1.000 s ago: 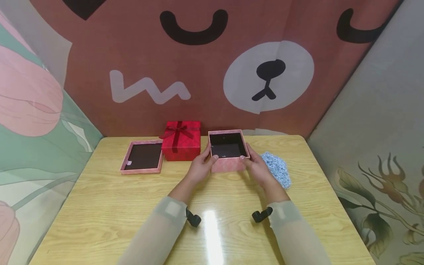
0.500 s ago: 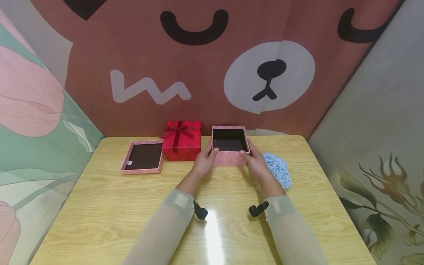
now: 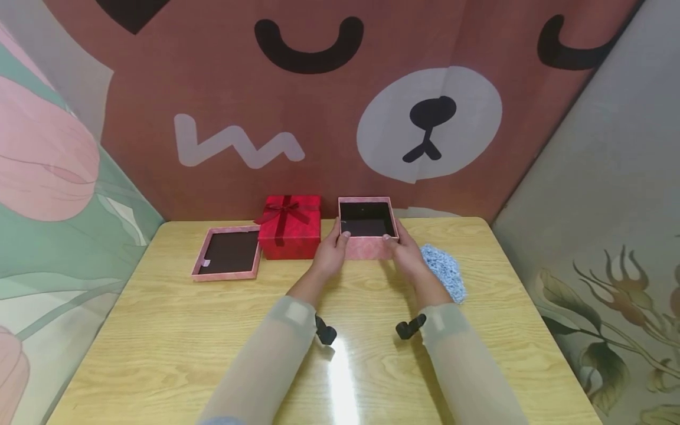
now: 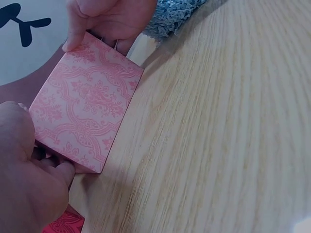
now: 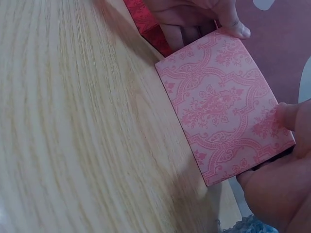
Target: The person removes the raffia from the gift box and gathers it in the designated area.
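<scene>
The pink damask-patterned box base [image 3: 368,248] sits mouth upward to the right of the red gift box [image 3: 290,227], across a narrow gap, its dark inside showing; its mouth looks nearly square, so no clear long axis shows, and its front wall faces the person. It lies directly between the two hands, about equally near each: the left hand [image 3: 328,255] on the side toward the red gift box, the right hand [image 3: 408,255] on the side away from it. Both sets of fingers grip its side walls, thumbs pressed at the front rim; how far they reach underneath is hidden. Whether its bottom rests on the wood-grain tabletop [image 3: 366,301] or hangs just above it is unclear. Left of the red gift box lies a pink lid [image 3: 234,251], inside upward; well to the right, past the right hand, sits pale blue shredded filler [image 3: 447,275]. Close behind the red gift box rises a bear-print backdrop [image 3: 319,118], leaving little room that way.
</scene>
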The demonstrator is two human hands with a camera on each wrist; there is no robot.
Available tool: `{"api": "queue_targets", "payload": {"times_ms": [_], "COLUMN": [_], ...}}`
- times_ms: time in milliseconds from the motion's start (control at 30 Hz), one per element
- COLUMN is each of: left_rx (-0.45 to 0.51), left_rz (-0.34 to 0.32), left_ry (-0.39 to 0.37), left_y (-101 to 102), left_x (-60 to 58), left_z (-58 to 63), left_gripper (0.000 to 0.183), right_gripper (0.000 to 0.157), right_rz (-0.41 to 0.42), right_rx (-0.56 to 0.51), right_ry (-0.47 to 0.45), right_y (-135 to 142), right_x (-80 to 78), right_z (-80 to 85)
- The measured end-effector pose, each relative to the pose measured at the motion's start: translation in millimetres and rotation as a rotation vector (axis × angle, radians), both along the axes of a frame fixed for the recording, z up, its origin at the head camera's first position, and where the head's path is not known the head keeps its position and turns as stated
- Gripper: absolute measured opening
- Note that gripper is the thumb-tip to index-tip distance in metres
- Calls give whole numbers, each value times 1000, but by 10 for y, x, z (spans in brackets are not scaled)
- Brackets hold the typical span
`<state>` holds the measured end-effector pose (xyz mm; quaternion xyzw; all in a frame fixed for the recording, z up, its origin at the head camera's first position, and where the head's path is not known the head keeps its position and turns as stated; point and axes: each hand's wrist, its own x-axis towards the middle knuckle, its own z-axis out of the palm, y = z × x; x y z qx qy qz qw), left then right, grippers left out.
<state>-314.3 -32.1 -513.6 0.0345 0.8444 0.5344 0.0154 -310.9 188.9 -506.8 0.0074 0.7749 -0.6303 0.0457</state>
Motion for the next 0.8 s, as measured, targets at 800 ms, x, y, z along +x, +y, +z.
{"api": "queue_targets", "payload": {"times_ms": [800], "left_rx": [72], "left_rz": [0], "left_ry": [-11], "left_y": [-42], "left_x": [-33], "left_z": [31], "left_gripper": [75], "right_gripper": [72], "right_rz": [-182], "right_rx": [164], "right_ry": [123], "right_y": [-165], "right_x": [5], "right_z": [34]}}
